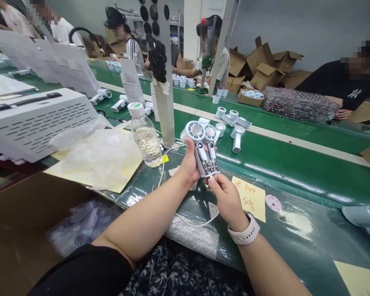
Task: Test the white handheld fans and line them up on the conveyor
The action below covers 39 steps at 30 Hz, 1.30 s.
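My left hand [190, 162] is closed around two light-blue handheld fans [205, 158], held side by side with their round heads up. Their handles face me and show dark, shiny fronts with small lit spots. At the bottom ends of the handles, my right hand [224, 195] pinches the end of a white cable [200, 225]. The plug itself is mostly covered by the fingers, so I cannot tell whether it sits fully in a port. The cable loops below the right hand across the green mat.
Several fans [237, 139] lie on the green conveyor [283, 152] beyond my hands. To the left stand a clear bottle [146, 137], a metal post [164, 102], plastic bags [95, 152] and a white vented box [46, 123]. A yellow note [254, 203] lies right. Co-workers sit across.
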### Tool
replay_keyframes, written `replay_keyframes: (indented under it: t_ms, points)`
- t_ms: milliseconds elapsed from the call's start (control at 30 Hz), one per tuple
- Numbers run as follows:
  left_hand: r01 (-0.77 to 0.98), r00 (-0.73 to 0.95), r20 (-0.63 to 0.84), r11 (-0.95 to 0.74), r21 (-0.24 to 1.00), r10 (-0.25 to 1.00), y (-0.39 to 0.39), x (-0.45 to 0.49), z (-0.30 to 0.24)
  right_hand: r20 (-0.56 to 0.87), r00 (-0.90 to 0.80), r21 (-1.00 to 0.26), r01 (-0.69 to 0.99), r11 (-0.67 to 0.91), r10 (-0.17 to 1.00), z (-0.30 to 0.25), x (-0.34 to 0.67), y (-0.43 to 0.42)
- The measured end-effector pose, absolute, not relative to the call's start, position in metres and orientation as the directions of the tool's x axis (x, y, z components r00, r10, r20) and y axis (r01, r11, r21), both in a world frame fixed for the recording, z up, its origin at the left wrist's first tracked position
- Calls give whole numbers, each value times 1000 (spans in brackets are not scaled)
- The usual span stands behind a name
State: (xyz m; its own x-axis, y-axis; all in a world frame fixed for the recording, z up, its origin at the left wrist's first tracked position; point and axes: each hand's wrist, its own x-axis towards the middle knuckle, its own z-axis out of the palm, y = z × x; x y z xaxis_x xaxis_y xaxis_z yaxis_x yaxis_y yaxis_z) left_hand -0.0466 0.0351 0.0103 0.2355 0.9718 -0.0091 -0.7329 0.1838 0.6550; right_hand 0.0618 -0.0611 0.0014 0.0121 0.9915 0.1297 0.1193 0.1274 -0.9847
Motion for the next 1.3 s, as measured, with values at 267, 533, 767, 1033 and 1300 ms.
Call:
replay_keyframes:
  t_ms: [267, 533, 767, 1033, 1300]
  points:
    - [-741, 275, 73, 163, 651, 959, 33, -51, 20, 50, 84, -998, 29, 48, 995, -2, 68, -57]
    - [-724, 274, 112, 128, 678, 955, 27, -46, 20, -4, 88, -997, -75, 3, 996, -6, 63, -56]
    - [-748, 306, 79, 188, 637, 949, 26, -51, 26, 249, 284, -959, 203, 196, 926, 0, 90, -47]
    - [-433, 464, 133, 93, 897, 876, 28, -46, 12, 187, 215, -982, 81, 173, 959, 9, 114, -38]
    - [-540, 206, -153, 243, 806, 967, 47, -39, 24, 441, 227, -466, 885, 5, 868, 18, 117, -36]
